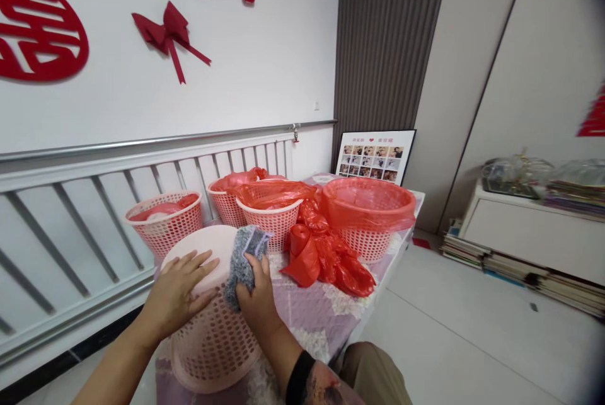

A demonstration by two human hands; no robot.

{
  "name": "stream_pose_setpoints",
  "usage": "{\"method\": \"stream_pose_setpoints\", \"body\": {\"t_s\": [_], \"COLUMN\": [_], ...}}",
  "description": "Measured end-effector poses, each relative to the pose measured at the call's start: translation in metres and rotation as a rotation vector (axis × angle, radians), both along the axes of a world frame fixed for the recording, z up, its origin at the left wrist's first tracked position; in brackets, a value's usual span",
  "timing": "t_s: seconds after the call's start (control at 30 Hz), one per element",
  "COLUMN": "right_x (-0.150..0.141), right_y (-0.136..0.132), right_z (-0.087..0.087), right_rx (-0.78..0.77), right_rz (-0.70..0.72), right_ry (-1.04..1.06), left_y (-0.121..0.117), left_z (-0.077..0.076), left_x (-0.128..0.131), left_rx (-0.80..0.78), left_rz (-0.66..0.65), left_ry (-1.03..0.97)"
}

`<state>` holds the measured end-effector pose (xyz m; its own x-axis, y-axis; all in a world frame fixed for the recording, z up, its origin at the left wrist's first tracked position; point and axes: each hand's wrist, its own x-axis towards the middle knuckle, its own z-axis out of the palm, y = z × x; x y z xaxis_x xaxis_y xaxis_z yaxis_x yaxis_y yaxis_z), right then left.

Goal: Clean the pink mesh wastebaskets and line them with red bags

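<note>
A pale pink perforated plastic basket stands upside down in front of me on the cloth-covered table, its solid base facing up. My left hand rests on the near left edge of that base, fingers spread. On the other side, my right hand grips a grey knitted cleaning cloth with a lilac edge. The cloth is pressed over the basket's right upper edge and hangs down its side. Part of my right fingers is hidden by the cloth.
Several pink baskets with red plastic bags stand behind: one on the left, one in the middle, a larger lined one on the right. Loose red bags lie between. A white radiator runs along the left; a photo board leans behind.
</note>
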<state>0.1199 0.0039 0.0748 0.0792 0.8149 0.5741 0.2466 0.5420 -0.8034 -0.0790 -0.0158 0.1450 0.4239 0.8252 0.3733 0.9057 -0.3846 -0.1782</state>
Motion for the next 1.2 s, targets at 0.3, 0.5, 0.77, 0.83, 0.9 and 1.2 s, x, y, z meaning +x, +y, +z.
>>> {"method": "stream_pose_setpoints", "body": {"t_s": [0.3,0.5,0.77,0.83,0.9,1.2], "right_x": [0.024,0.021,-0.015,-0.019,-0.022,0.000], "right_y": [-0.004,-0.004,-0.036,-0.043,-0.046,-0.055], "right_z": [-0.133,-0.119,-0.007,-0.001,-0.017,-0.174], "right_rx": [-0.272,-0.291,-0.135,-0.089,-0.077,-0.279], "right_rz": [-0.164,-0.184,-0.028,0.021,0.027,-0.152], "right_ry": [0.066,0.074,0.060,-0.005,-0.054,0.016], "left_y": [-0.002,-0.002,-0.002,-0.002,-0.003,-0.004], "left_z": [0.002,0.002,0.001,0.002,0.003,0.003], "left_x": [0.003,0.004,0.004,0.005,0.006,0.007], "left_rx": [0.000,-0.010,0.003,0.003,0.007,0.026], "left_rz": [0.005,0.009,0.014,0.021,0.021,0.008], "left_ry": [-0.009,-0.027,-0.026,-0.020,-0.020,-0.032]}}
